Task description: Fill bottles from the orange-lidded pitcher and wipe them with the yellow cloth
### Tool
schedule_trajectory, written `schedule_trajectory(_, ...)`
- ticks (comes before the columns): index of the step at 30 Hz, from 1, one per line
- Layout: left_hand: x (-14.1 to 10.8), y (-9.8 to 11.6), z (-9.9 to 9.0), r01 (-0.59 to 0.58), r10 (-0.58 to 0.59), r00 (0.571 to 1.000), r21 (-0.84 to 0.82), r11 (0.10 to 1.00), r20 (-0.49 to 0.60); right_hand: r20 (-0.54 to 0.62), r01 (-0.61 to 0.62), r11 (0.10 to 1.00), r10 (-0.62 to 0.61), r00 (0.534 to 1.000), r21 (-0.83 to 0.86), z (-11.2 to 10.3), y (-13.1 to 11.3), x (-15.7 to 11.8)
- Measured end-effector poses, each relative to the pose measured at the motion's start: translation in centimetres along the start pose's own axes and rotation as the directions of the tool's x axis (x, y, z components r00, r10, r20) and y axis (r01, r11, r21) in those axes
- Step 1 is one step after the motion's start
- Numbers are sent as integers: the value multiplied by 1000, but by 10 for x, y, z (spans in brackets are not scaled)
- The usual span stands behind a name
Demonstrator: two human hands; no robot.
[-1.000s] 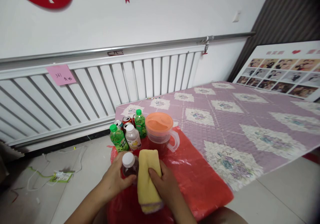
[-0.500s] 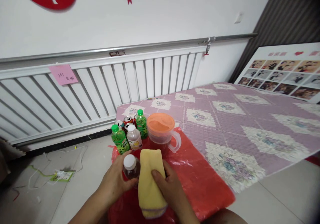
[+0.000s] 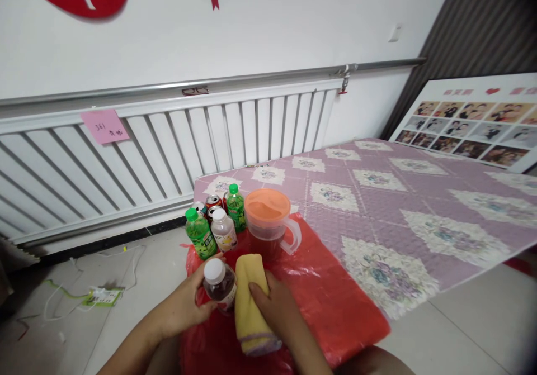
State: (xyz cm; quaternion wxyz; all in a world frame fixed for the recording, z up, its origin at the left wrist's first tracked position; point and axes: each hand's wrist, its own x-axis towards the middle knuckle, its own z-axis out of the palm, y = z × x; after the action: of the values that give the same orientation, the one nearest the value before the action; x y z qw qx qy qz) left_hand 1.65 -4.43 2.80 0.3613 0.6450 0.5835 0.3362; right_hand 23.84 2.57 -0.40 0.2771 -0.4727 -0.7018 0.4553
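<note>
My left hand [image 3: 191, 302] is curled around the left side of a clear bottle [image 3: 223, 291] with a white cap and a partly visible label. The bottle is tilted slightly. In my right hand [image 3: 272, 302] is a folded yellow towel [image 3: 248, 302], its thumb pressed on top. The towel lies against or very near the bottle's right side; I cannot tell whether they touch. Beyond my hands stand a white-capped bottle [image 3: 225, 234], two green bottles [image 3: 201, 238] and a pitcher [image 3: 267, 224] with an orange lid.
Several drink cans [image 3: 213, 203] stand behind the bottles. Red plastic sheeting [image 3: 335, 302] covers the surface under everything. To the right is a bed with a purple floral cover [image 3: 335, 174]. A white radiator [image 3: 168, 151] runs along the wall; cables [image 3: 75, 291] lie on the floor.
The towel has narrowed and turned in my right hand, moving slightly left and down at its top. The bottle in my left hand shows more of its body and label.
</note>
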Motion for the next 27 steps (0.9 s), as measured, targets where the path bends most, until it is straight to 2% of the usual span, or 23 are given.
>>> schedule_trajectory(4,2,-9,4,-21,23,997,31,999,-69,3,-12,988,11,1000,153,-2,-5,-2)
schedule_trajectory(9,9,-26,16,-46,72,963,104,993,-260,65,7,877,-43,997,481,-3,-18,-11)
schedule_trajectory(12,13,-29,21,-15,66,948,162,987,-312,77,18,840,-71,995,542,0,-19,-14)
schedule_trajectory(15,14,-25,19,-10,67,954,194,981,-294,41,24,886,-48,998,463,3,-13,-11)
schedule_trajectory(18,9,-17,12,-28,56,981,149,988,-185,6,13,968,-15,1000,252,4,-5,-4)
schedule_trajectory(21,4,-11,4,-15,25,996,117,993,-82,-9,22,998,-21,1000,58,5,0,1)
schedule_trajectory(24,2,-11,3,8,2,997,125,992,-82,-11,49,999,-49,999,2,6,2,2)
schedule_trajectory(27,3,-17,8,19,0,991,138,990,-137,-26,55,998,-54,998,40,6,0,1)
